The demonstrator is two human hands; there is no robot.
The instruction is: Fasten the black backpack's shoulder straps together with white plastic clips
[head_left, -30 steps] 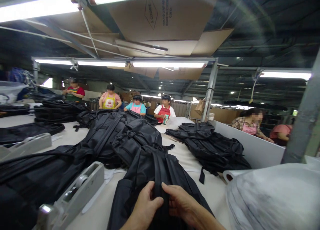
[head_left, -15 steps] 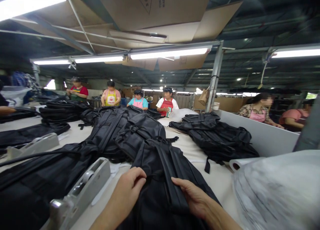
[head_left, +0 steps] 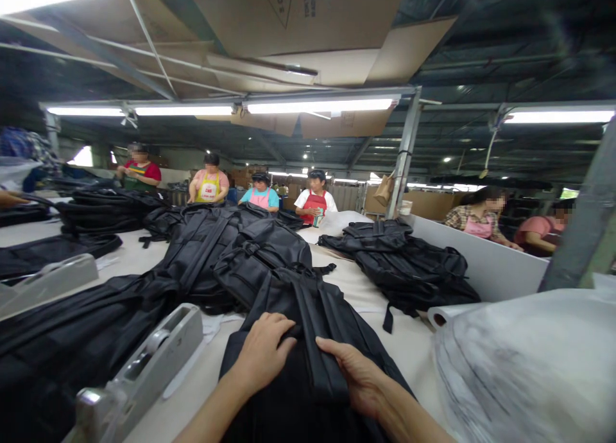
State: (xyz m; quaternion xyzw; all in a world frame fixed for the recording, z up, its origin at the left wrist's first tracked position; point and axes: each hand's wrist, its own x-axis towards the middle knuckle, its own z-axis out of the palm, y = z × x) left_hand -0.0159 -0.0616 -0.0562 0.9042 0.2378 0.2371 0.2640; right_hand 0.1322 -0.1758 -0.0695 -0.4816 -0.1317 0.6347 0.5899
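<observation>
We see white tube lights point(head_left: 320, 106) glaring above the pale surface point(head_left: 416, 348), the top-left one blown out, while the roof point(head_left: 505, 58) is dim. Black bags point(head_left: 38, 359) lose detail in shadow. We notice wide-angle stretching and softness towards the edges.

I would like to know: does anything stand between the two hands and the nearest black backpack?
Nothing visible does. The left hand lies directly on the black backpack, and the right hand holds its shoulder strap. The grey tape dispenser stands to the left of the backpack, not between.
</observation>
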